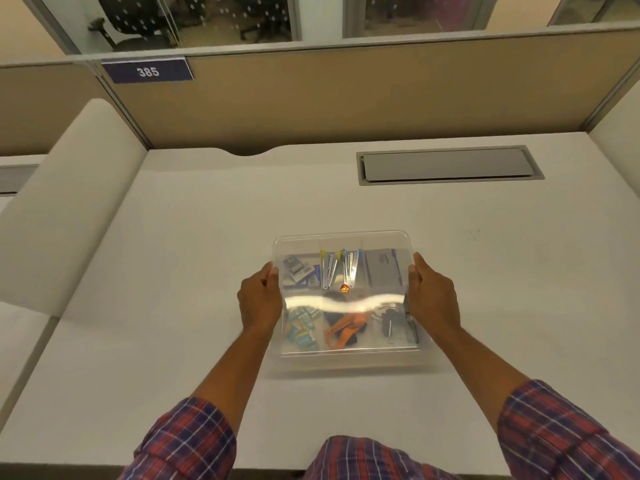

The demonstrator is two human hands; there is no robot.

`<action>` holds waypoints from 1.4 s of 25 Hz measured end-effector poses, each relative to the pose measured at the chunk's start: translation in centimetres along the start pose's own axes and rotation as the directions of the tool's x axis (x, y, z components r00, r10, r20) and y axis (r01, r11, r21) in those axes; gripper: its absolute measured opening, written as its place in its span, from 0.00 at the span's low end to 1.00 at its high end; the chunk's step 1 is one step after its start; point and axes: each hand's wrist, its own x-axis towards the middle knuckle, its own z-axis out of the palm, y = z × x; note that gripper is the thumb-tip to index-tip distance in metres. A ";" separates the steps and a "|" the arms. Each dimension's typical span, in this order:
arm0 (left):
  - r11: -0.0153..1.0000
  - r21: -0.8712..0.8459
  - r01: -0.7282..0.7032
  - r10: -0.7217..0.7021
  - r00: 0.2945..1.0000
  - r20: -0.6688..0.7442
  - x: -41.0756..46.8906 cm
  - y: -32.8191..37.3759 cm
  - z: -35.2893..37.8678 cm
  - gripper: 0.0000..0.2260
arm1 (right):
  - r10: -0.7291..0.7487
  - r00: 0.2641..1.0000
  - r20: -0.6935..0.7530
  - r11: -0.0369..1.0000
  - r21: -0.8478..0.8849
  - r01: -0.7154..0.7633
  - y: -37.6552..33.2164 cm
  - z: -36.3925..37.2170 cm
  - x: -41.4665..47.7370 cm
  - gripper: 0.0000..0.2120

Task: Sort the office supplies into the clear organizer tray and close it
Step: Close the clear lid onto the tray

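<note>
A clear organizer tray [349, 360] stands on the white desk in front of me. I hold its clear lid [343, 241] over it, tilted a little, with a bright glare band across it. My left hand [259, 297] grips the lid's left edge and my right hand [433, 296] grips its right edge. Through the lid I see filled compartments: staple boxes [299, 273], metal clips with yellow and blue tips [341, 270], a grey-blue pad [384, 270], small teal packets [303, 327], orange rubber bands [346, 329] and black binder clips [391, 323].
A grey cable hatch [450, 164] is set into the desk at the back right. A tan partition [346, 95] with a "385" sign [148, 71] rises behind the desk. A white divider [69, 202] borders the left side.
</note>
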 end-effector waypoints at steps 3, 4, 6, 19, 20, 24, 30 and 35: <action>0.981 0.194 0.008 -0.023 0.997 0.078 -1.9 -0.6 -0.6 0.20 | 0.045 0.998 0.043 0.992 -0.119 -0.040 0.3 -0.1 -1.3 0.24; 0.971 0.239 -0.013 -0.009 0.996 0.091 -2.7 -1.1 -0.7 0.21 | 0.039 0.998 0.041 0.989 -0.144 -0.033 0.6 0.1 -2.1 0.24; 0.964 0.260 -0.055 0.034 0.996 0.081 -4.5 -1.8 -0.8 0.22 | 0.030 0.999 0.013 0.991 -0.129 -0.028 1.3 0.5 -4.0 0.25; 0.768 0.604 -0.213 0.223 0.973 0.060 -5.6 -1.4 -0.3 0.25 | -0.260 0.934 -0.246 0.892 -0.432 0.135 0.3 1.6 -6.4 0.23; 0.711 0.653 -0.262 0.268 0.959 0.093 -5.8 -1.0 -0.1 0.27 | -0.336 0.915 -0.225 0.865 -0.458 0.205 -0.7 2.2 -7.4 0.24; 0.705 0.642 -0.302 0.231 0.953 0.194 -7.1 -0.5 1.0 0.33 | -0.396 0.917 -0.049 0.844 -0.413 0.342 -4.2 5.6 -10.2 0.26; 0.733 0.605 -0.311 0.218 0.950 0.224 -7.2 -0.4 0.6 0.35 | -0.421 0.904 0.078 0.768 -0.499 0.401 -4.0 6.1 -10.8 0.30; 0.712 0.621 -0.327 0.219 0.944 0.246 -6.7 -0.6 0.7 0.37 | -0.323 0.941 0.099 0.832 -0.445 0.332 -4.5 5.5 -10.2 0.33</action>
